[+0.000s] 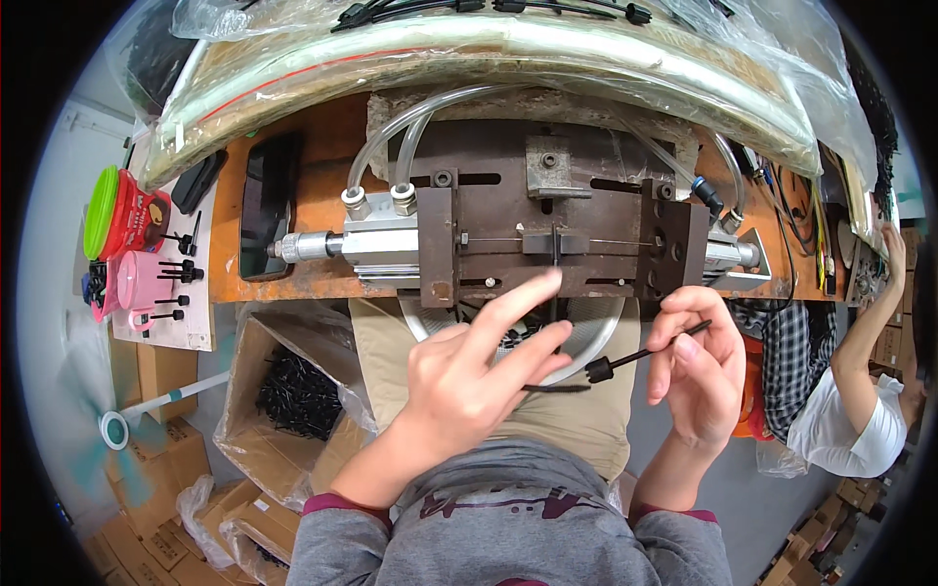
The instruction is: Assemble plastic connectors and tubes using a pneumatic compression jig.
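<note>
A black rod (635,357) with a thicker, notched head slants in front of the body, its head pointing to 8 o'clock. The right hand (699,366) holds its other end in a loose pinch between thumb and fingers, the fingers half curled, palm partly turned up, wrist rising toward 12 o'clock. At 9 o'clock from the rod, the left hand (464,366) is spread open, fingers reaching toward 2 o'clock; whether a fingertip touches the thin black piece (556,244) in the brown metal fixture (498,264) cannot be told. The fixture sits on the desk (318,186).
</note>
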The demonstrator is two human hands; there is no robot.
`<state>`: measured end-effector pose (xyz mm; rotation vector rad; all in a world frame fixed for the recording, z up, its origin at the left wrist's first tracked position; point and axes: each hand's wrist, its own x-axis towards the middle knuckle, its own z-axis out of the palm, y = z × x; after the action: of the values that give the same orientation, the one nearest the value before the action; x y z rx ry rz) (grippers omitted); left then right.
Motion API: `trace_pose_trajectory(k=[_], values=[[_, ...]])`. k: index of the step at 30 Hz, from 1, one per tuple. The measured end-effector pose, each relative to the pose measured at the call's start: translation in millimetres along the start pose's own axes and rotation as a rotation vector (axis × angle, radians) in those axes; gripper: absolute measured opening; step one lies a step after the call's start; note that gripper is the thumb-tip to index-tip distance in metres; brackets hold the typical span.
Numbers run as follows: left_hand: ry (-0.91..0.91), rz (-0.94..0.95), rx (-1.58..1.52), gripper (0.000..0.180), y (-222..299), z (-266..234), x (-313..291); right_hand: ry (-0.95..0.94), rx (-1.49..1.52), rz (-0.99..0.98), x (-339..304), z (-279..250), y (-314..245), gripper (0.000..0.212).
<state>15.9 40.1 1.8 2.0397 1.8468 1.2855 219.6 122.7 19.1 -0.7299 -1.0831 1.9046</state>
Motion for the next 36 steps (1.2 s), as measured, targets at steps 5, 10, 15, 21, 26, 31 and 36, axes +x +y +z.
trace_pose_trajectory(k=[5, 10, 15, 21, 26, 31, 36], values=[[-0.025, 0.140, 0.291, 0.024, -13, 19, -4, 0.027, -0.010, -0.093, -6, -3, -2, 0.028], [-0.054, 0.203, 0.408, 0.023, -11, 19, 7, 0.011, -0.012, -0.115, -6, -9, -3, 0.030], [-0.092, 0.170, 0.353, 0.022, -13, 19, 8, 0.067, -0.050, -0.107, -3, -7, -4, 0.033], [-0.072, 0.132, 0.259, 0.027, -13, 17, 9, 0.105, -0.150, -0.129, -1, -6, -3, 0.036], [-0.121, 0.079, -0.182, 0.040, 4, 2, 3, 0.184, -0.174, -0.095, -1, -1, 4, 0.034], [-0.238, 0.222, -0.183, 0.035, 7, -2, -5, 0.026, -0.074, -0.009, 5, 6, 13, 0.035], [-0.170, 0.152, -0.311, 0.030, 7, -1, -10, 0.015, -0.055, 0.040, 8, 7, 16, 0.032]])
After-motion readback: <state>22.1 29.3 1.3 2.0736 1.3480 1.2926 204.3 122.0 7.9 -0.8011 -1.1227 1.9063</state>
